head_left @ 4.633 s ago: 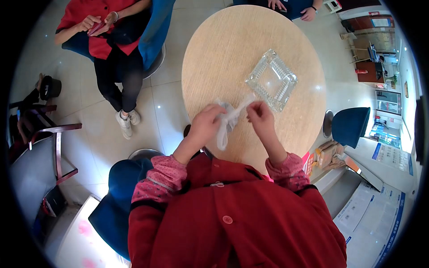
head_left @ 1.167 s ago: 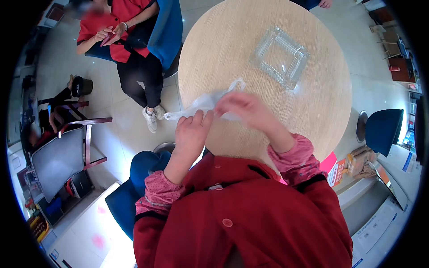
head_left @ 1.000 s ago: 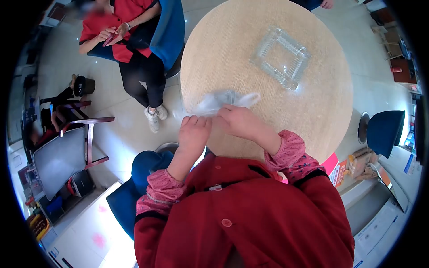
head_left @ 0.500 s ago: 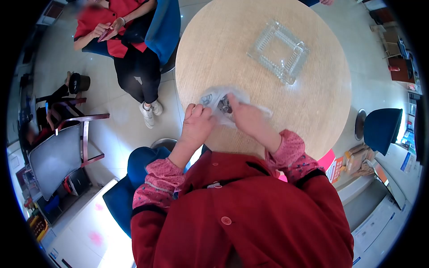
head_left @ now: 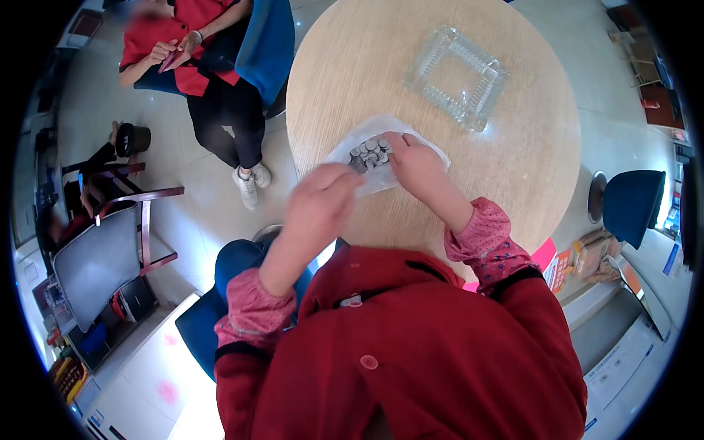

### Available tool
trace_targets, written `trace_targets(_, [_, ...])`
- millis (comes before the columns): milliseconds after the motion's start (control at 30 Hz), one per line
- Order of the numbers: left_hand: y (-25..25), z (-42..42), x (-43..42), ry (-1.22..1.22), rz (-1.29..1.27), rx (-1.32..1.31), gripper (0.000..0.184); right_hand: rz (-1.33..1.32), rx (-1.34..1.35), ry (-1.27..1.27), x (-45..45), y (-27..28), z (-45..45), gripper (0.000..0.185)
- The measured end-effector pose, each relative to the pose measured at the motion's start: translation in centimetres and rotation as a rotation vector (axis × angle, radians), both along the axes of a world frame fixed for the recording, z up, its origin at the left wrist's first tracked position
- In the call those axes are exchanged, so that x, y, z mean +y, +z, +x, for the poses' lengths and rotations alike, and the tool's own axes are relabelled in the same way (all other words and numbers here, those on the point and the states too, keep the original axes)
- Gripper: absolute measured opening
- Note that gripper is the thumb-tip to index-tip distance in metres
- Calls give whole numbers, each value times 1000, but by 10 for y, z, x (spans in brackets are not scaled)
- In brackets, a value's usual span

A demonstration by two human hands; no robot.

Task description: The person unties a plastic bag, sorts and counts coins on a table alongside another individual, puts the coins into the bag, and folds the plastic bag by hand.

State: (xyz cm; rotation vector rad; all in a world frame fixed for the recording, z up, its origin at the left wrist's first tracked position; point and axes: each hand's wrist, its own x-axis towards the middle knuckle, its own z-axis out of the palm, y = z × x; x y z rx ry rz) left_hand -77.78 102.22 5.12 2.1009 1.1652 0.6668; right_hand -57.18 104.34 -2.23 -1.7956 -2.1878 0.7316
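Observation:
A thin white plastic bag (head_left: 375,126) lies spread open on the round table, with several silver coins (head_left: 371,152) heaped inside it. My left hand (head_left: 323,199) is at the bag's near left edge, fingers bent together in a pinch on the plastic and slightly blurred. At the right side of the opening, my right hand (head_left: 416,167) grips the bag's edge, fingertips beside the coins. The fingers hide part of the plastic under them.
A square clear glass ashtray (head_left: 478,121) sits farther back on the wooden table (head_left: 513,183). A seated person (head_left: 220,95) holds a phone (head_left: 170,60) at the far left. A blue chair (head_left: 629,205) stands to the right.
The bunched bag has been spread wide, so more coins show. My left hand has come nearer to me; my right hand has shifted slightly right, to the bag's edge.

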Motion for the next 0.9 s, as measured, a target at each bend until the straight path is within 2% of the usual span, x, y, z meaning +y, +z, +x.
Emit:
trace_targets(33, [-6, 11, 4, -75, -78, -37, 27, 45, 111, -19, -2, -4, 1, 35])
trace_targets(67, [-23, 17, 8, -73, -76, -40, 27, 47, 108, -18, 0, -10, 1, 35])
trace_targets(133, [-64, 26, 17, -82, 68, 62, 33, 185, 284, 79, 7, -20, 2, 42])
trace_targets(167, [-71, 27, 23, -74, 74, 55, 33, 190, 276, 88, 10, -23, 5, 42])
trace_targets(233, [-81, 16, 32, 134, 0, 303, 44, 105, 196, 67, 14, -26, 10, 46])
trace_targets(267, [-84, 8, 35, 155, -2, 299, 44, 105, 193, 89, 16, -26, 13, 46])
trace_targets(333, [-88, -7, 40, 29, -51, 213, 54, -55, 214, 79, 20, -23, 16, 48])
trace_targets(433, [-85, -9, 30, 7, -52, 202, 57, 102, 138, 170, 7, -18, 11, 49])
trace_targets(600, [-92, -5, 9, 106, 96, 318, 56, 58, 128, 82, 3, 3, -14, 50])
trace_targets(667, [-94, -6, 3, 133, 116, 326, 56, -68, -34, 115, 3, 11, -26, 46])
trace_targets(733, [-87, -4, 4, 195, -20, 288, 51, -58, -109, 132, -1, 11, -34, 50])
trace_targets(767, [-80, -2, 9, 188, -7, 265, 51, -46, -181, 140, -1, 11, -36, 53])
trace_targets(833, [-64, -1, 23, 91, -176, 395, 45, -46, -230, 124, 5, 0, -41, 52])
trace_targets(900, [-61, -1, 31, 29, -106, 321, 44, -75, -243, 154, 6, -23, -45, 49])
